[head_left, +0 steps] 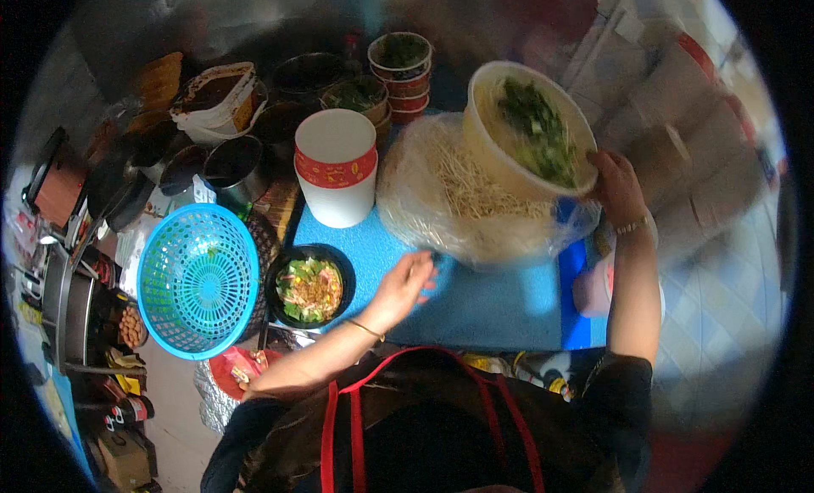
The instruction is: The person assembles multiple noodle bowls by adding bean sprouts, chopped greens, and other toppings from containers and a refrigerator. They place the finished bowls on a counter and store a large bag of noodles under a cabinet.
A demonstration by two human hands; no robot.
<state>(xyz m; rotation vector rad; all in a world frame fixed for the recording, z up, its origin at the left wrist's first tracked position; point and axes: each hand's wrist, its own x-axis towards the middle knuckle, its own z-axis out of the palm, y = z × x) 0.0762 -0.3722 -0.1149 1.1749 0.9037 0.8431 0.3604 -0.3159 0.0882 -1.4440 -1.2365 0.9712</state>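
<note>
My right hand grips the rim of a pale round tub at its right side. The tub is tilted, with chopped leafy greens inside. Beneath and behind it lies a clear plastic bag of thin pale noodles or sprouts. My left hand is over the blue table top, fingers apart, holding nothing that shows. To its left sits a black bowl of food with greens and brown crumbs on top.
A blue plastic colander stands left of the bowl. Stacked paper tubs rise behind the bowl. Farther back are a stained white container, metal pots and stacked red cups. A pink container is beside my right forearm.
</note>
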